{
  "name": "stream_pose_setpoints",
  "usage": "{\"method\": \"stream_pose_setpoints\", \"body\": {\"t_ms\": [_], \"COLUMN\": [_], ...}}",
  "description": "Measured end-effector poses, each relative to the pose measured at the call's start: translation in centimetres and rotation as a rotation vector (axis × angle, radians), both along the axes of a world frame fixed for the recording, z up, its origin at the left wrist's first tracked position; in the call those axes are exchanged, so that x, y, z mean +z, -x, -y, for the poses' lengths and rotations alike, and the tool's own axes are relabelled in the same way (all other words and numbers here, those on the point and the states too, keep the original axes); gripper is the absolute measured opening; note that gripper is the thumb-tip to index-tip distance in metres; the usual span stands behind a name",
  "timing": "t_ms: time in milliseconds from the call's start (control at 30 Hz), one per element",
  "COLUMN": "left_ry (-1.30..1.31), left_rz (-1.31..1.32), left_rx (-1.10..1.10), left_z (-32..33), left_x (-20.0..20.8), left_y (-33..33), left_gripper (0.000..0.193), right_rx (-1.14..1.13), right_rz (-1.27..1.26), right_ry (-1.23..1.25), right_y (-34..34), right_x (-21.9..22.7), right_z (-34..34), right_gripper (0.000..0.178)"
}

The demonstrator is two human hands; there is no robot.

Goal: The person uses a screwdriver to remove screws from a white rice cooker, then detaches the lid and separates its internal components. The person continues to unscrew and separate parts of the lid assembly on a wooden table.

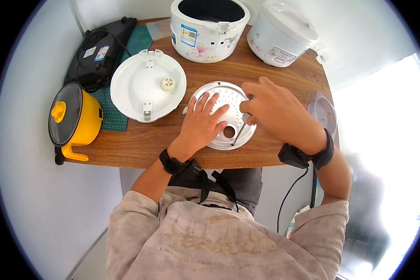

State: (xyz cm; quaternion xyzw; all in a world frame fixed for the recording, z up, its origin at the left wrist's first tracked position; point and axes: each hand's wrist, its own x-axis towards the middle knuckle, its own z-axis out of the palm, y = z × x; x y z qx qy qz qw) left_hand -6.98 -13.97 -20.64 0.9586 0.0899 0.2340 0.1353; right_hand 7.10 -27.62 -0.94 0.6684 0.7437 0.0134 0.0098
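A round silvery plate [223,93] dotted with small holes lies on the wooden table in front of me. My left hand [198,122] rests on its left part, palm down with the fingers spread. Closed in a grip above the plate's right side, my right hand [277,109] holds a screwdriver [239,134]. Its thin shaft slants down to the plate's near rim, beside a larger round hole; my fingers hide most of the handle. Just left of the plate, a white rice cooker lid [135,91] lies with its inner side up.
At the back stand an open white rice cooker body [203,42] and a closed white rice cooker [284,35]. To the left are a yellow pot [89,114] and a black appliance [91,58] on a green cutting mat [115,121]. A clear plastic container [323,112] sits at the right edge.
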Motion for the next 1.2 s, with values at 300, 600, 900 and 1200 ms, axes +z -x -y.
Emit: {"method": "stream_pose_setpoints", "body": {"t_ms": [300,600,900,1200], "left_ry": [0.002,0.001,0.064,0.062], "left_rz": [-0.023,0.002,-0.079,-0.181], "left_rx": [0.02,0.024,-0.037,-0.09], "left_z": [0.5,0.7,0.4,-0.1], "left_x": [0.2,0.6,1.2,2.1], "left_y": [0.2,0.5,1.2,1.4], "left_gripper": [0.046,0.044,0.043,0.045], "right_rx": [-0.336,-0.559,-0.867,-0.842], "right_rz": [-0.147,-0.267,-0.769,-1.091], "right_ry": [0.047,-0.114,-0.449,-0.835], "right_y": [-1.8,1.0,0.0,-1.0], "right_x": [0.1,-1.8,-3.5,-4.6], "right_z": [6.5,11.9,15.9,16.1], "right_gripper": [0.027,0.034,0.031,0.037]}}
